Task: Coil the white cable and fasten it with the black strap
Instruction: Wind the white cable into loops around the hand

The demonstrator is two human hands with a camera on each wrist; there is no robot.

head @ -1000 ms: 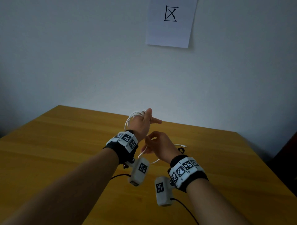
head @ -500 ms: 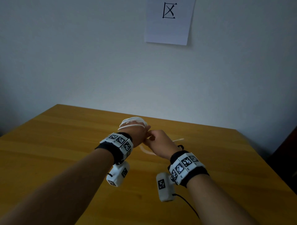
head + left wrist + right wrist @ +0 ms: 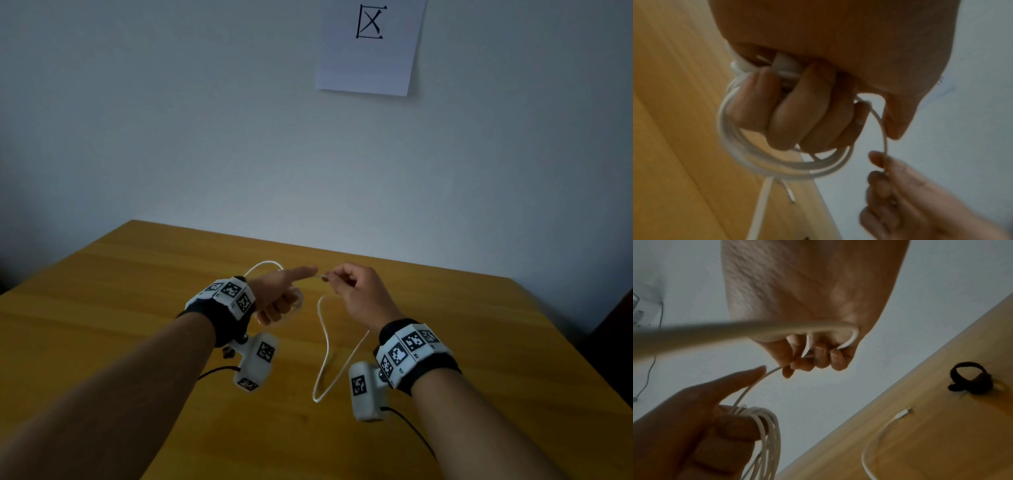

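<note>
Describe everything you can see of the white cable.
The white cable is thin, smooth and round, probably plastic-sheathed. Several loops are wound round the curled fingers of the left hand, held above the table. From the coil a short run goes to the right hand, which pinches it. Beyond it the slack hangs in a loop to the table, and the end with a small white plug lies there, near the black strap, apart from it.

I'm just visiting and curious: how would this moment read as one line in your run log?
stage: coiling | left hand: grips coil of white cable | right hand: pinches loose run | black strap: on table, untouched
</note>
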